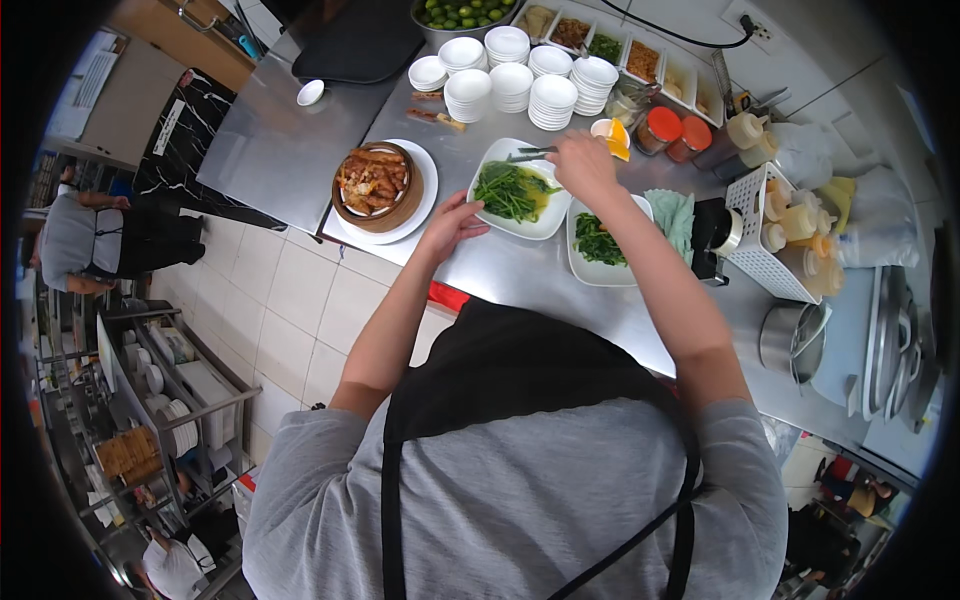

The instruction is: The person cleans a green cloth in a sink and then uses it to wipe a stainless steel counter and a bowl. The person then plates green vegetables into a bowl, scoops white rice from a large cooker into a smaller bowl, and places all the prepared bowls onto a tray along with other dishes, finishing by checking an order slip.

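My left hand [454, 225] touches the left rim of a square white dish [551, 223] that holds cooked leafy greens [510, 191] in some liquid. Metal tongs [531, 153] are gripped in my right hand [583, 166], their tips over the far part of that dish. Partly under my right forearm is a second white dish [600, 276] with leafy greens [596, 244]. To the left, a round bamboo steamer [390, 216] of sauced brown food [371, 180] rests on a white plate [427, 176]. Just beyond my right hand, a small white cup [600, 127] holds orange-yellow pieces [619, 139].
Stacks of small white dishes [512, 86] stand at the back, beside red-lidded jars [660, 129] and ingredient trays [643, 60]. On the right are a green cloth [671, 217], a white basket of squeeze bottles [765, 255] and a metal pot [787, 341]. A person [112, 236] stands far left.
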Motion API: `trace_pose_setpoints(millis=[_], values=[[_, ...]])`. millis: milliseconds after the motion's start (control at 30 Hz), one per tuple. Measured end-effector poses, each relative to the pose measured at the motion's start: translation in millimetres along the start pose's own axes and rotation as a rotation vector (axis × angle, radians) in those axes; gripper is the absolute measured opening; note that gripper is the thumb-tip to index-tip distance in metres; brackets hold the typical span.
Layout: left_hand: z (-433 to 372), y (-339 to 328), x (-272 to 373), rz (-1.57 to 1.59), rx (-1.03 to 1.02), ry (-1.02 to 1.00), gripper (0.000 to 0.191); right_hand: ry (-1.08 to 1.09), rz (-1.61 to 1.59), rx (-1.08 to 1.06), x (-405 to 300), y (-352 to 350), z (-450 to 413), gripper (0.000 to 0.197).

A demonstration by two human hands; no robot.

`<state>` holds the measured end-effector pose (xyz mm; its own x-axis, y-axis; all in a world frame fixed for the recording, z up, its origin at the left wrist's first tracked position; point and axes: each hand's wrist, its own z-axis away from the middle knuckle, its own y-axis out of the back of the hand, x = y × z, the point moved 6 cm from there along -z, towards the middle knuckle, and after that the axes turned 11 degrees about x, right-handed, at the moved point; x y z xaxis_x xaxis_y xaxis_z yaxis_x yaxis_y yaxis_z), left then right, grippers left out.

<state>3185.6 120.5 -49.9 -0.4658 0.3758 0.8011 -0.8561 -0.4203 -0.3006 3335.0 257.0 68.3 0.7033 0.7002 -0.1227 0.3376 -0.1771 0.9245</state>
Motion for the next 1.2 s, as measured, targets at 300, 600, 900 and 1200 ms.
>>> trace_pose_setpoints(millis=[300,600,900,1200], values=[[-1,-1,2,0.017,0.000,-0.006,0.041,0.015,-0.509,-0.527,17,-74,-22,0.024],[0,-1,1,0.004,-0.012,0.002,0.039,0.138,-0.195,-0.397,-22,-33,19,0.026],[-2,0,0,0.052,-0.068,0.011,0.037,0.023,-0.129,0.018,-42,-27,57,0.015],[-1,-2,3,0.082,-0.087,0.010,0.041,-0.189,-0.387,0.007,-11,-31,60,0.017]])
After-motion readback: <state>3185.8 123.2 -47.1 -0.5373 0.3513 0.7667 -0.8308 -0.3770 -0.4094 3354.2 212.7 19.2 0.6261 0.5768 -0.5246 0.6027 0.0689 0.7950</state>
